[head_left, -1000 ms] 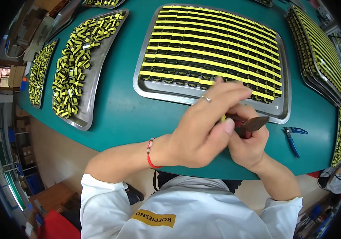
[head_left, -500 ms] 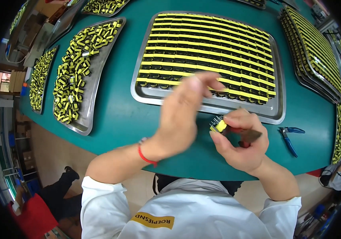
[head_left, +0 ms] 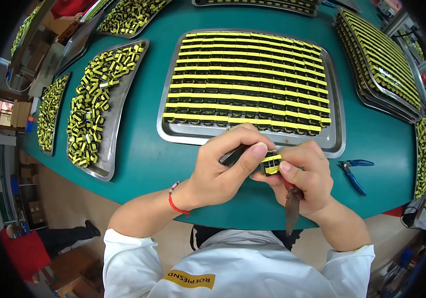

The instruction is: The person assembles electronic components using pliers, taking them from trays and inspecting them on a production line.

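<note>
Close to the table's front edge, my two hands meet around a small black and yellow transformer-like part (head_left: 271, 165). My right hand (head_left: 312, 171) pinches this part between thumb and fingers. A red-handled tool with a brown, knife-like blade (head_left: 292, 211) is also tucked in that hand, its blade pointing toward me. My left hand (head_left: 218, 166) is closed, with a dark grey piece (head_left: 233, 156) showing between its thumb and fingers; its kind is unclear. The left fingertips touch or nearly touch the part's upper side. Just beyond is a metal tray (head_left: 185, 135) of similar parts in neat rows.
Blue-handled cutters (head_left: 354, 175) lie at the right. Loose parts fill much of a metal tray (head_left: 115, 111) on the left, with another narrow tray (head_left: 50, 115) beside it. Stacked trays of rowed parts (head_left: 382, 67) stand at the right. A person in red (head_left: 24, 256) is at the lower left.
My left hand has come down from above the tray's near edge to the part and closed. The right hand's tool blade has swung toward me. The head view has shifted slightly.
</note>
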Motion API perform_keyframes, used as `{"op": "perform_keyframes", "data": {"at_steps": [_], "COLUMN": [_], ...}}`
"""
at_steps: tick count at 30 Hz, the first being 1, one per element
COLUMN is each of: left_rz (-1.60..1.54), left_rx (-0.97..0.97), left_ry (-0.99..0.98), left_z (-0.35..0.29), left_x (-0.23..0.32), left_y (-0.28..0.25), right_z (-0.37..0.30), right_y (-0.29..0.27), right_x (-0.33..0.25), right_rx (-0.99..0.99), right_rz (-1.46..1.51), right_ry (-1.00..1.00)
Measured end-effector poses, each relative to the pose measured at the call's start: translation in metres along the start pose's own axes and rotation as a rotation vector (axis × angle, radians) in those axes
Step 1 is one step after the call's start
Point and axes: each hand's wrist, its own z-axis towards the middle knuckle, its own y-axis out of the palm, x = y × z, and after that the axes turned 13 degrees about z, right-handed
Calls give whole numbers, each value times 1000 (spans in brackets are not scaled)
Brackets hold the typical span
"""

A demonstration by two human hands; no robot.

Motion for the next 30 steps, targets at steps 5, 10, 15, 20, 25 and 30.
{"op": "perform_keyframes", "data": {"at_steps": [5,10,15,20,25,30], "left_rz": [-22,-15,98,145,229,216], "left_rx": [-26,-45,-8,57,147,127], "left_ry": [-6,-29,25,-67,-53,-102], "left_z": [2,2,-2,-3,-2,2], "left_x": [0,6,3,-1,-2,6], "left_y": [-1,-5,-5,0,3,-3], "right_z": [3,4,9,16,41,58], "right_y": [-2,2,-2,-15,-77,-127], "right_x": [0,2,-6,-12,14,13], "right_rx": [-21,-3,-59,302,252,60], "right_rz": [-28,-50,40,600,690,222], "right_ry": [-7,-27,120,808,782,917]}}
